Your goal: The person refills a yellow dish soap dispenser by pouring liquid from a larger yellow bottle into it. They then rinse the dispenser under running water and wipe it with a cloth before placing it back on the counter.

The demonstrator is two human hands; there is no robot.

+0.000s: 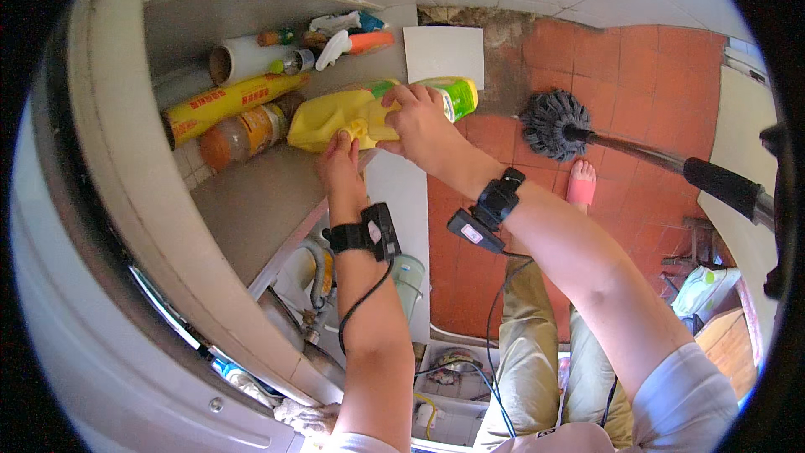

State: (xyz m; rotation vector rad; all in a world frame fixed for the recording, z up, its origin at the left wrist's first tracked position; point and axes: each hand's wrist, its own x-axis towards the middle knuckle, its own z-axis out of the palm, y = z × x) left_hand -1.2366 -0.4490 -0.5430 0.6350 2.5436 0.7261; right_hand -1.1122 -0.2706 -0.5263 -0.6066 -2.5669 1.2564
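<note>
A yellow plastic jug lies on its side across the grey cabinet shelf. My left hand grips its near side, thumb and fingertips beside a small moulded knob. From above, my right hand is closed over the jug's right part. Beyond that hand, a yellow end with a green label sticks out past the shelf. My fingers hide where the yellow parts meet, so I cannot tell whether this is one container or two. Each wrist wears a black strapped device with a cable.
Behind the jug lie a yellow printed roll, an orange-capped bottle, a white tube and an orange-and-white spray head. A grey mop stands on red floor tiles. Pipes and a green bucket sit nearby.
</note>
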